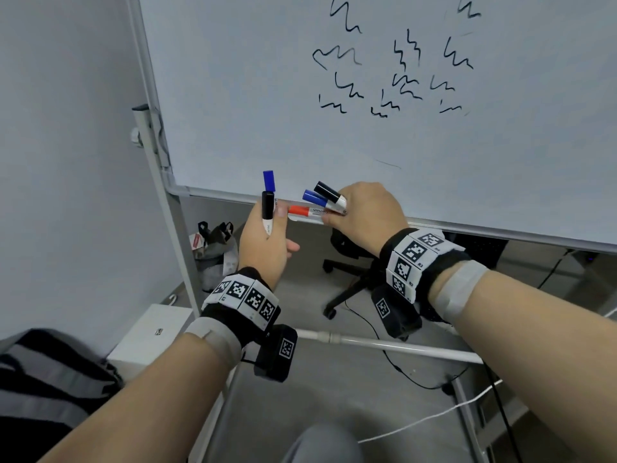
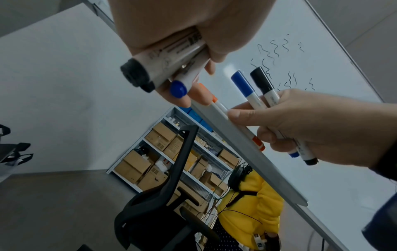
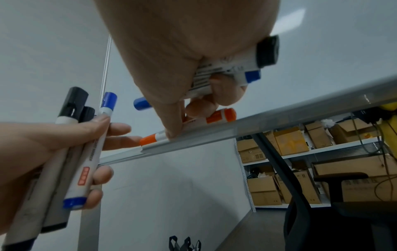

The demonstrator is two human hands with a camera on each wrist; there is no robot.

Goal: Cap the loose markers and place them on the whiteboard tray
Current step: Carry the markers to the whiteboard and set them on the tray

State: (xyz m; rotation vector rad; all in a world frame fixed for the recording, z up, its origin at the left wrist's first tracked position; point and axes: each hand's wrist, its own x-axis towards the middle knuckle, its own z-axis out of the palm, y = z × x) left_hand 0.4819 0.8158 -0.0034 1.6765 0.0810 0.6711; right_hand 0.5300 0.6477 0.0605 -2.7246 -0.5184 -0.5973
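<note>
A whiteboard [image 1: 267, 95] carries a narrow grey tray [image 1: 309, 222] along its lower edge. One orange-capped marker [image 1: 309, 211] lies in the tray. My right hand [image 1: 364, 212] grips a blue-capped marker [image 1: 314, 197] and a black-capped marker [image 1: 329, 192], and its fingertips press on the orange marker [image 3: 221, 115]. Left of the tray's end, my left hand [image 1: 267, 243] holds three capped markers upright: two black-capped [image 3: 72, 105] and one blue-capped [image 1: 268, 180]. Seen from the left wrist, the tray [image 2: 247, 152] runs diagonally below both hands.
Black scribbles cover the upper right of the whiteboard. Behind its frame stand a black office chair [image 1: 350, 279], a bag [image 1: 213, 242] and a white box [image 1: 150, 335]. Cables cross the floor. Shelves of cardboard boxes [image 3: 290, 141] and a person in yellow [image 2: 253, 203] are beyond.
</note>
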